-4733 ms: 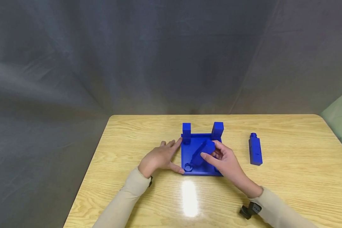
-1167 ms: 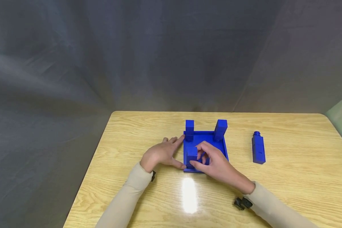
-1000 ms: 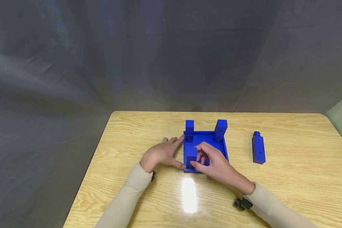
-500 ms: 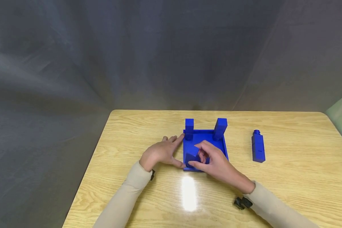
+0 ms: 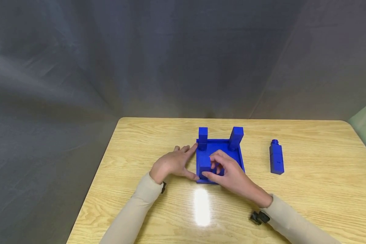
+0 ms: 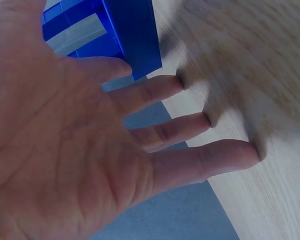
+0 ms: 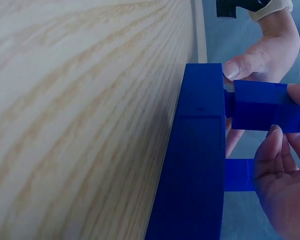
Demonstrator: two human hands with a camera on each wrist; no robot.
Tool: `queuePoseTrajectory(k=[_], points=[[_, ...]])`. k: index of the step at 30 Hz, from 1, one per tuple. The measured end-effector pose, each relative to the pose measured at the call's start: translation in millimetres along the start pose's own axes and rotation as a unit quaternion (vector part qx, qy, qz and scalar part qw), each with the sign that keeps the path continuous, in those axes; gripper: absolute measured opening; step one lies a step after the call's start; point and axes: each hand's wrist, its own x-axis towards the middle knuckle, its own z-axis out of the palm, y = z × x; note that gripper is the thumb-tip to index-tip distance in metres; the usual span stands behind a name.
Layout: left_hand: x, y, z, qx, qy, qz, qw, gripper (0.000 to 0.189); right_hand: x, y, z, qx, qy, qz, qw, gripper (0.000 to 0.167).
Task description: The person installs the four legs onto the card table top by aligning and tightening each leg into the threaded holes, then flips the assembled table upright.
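Observation:
A blue square toy tabletop [image 5: 218, 146] with a raised rim lies underside up on the wooden table. Upright at its near left corner is a blue table leg [image 5: 204, 165], which my right hand [image 5: 228, 172] pinches between thumb and fingers. In the right wrist view, a narrow neck shows between that leg [image 7: 255, 106] and the tabletop. My left hand [image 5: 172, 163] lies along the left side, forefinger at the far corner and thumb at the near one. The left wrist view shows its fingers spread and straight.
Two more blue legs stand upright at the far corners, one left [image 5: 202, 135] and one right [image 5: 236, 136]. A loose leg [image 5: 276, 158] with a threaded end lies to the right on the wooden table [image 5: 317, 159]. Grey cloth [image 5: 183, 61] hangs behind.
The right hand has brought the leg from tilted over the tabletop to upright at the near left corner. Since then the leg has turned about its length while the left hand stays put.

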Motion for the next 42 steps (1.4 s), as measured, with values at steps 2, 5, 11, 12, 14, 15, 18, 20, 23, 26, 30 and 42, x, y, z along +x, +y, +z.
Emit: queuePoseTrajectory(k=[2,5,11,12,14,15,18,20,23,26,30,42], points=[[0.1,0.0,0.3,0.001,0.000,0.000,1.0000,0.127,-0.7,-0.2,0.3,0.007,0.002,0.008,0.9999,0.033],[0.7,0.0,0.8,0.005,0.001,0.001,1.0000,0.126,-1.8,-0.4,0.5,0.025,0.004,0.016,0.9996,0.040],[1.0,0.3,1.1,0.005,0.003,0.001,1.0000,0.125,-1.7,-1.0,0.0,0.042,0.000,0.005,0.9991,0.042],[1.0,0.4,1.1,0.005,0.003,0.001,1.0000,0.125,-1.6,-1.2,-0.3,0.040,0.000,0.003,0.9992,0.041],[0.7,0.6,1.2,0.004,0.004,0.000,1.0000,0.126,-1.4,-1.4,-1.0,0.037,-0.001,0.000,0.9993,0.039],[0.5,0.7,1.2,0.003,0.003,-0.001,1.0000,0.126,-1.4,-1.4,-1.1,0.036,0.000,-0.001,0.9994,0.037],[-0.2,0.8,0.9,0.002,0.002,-0.003,1.0000,0.127,-1.2,-1.4,-1.5,0.034,-0.001,-0.001,0.9994,0.034],[-0.4,0.5,1.1,0.002,0.001,-0.003,1.0000,0.127,-1.3,-0.9,-1.4,0.037,-0.002,0.000,0.9993,0.033],[-0.3,-0.4,1.9,0.000,0.000,-0.003,1.0000,0.127,-1.3,0.3,-0.4,0.040,0.001,-0.007,0.9992,0.033],[-0.1,-1.1,2.5,-0.002,0.000,-0.001,1.0000,0.127,-1.4,1.9,1.3,0.040,0.006,-0.014,0.9991,0.034],[0.1,-0.9,2.6,-0.001,0.002,0.000,1.0000,0.127,-2.0,2.9,2.8,0.036,0.008,-0.007,0.9993,0.038],[-0.6,-0.3,1.5,0.003,0.002,0.000,1.0000,0.128,-2.8,4.5,5.4,0.008,0.001,-0.017,0.9998,0.033]])
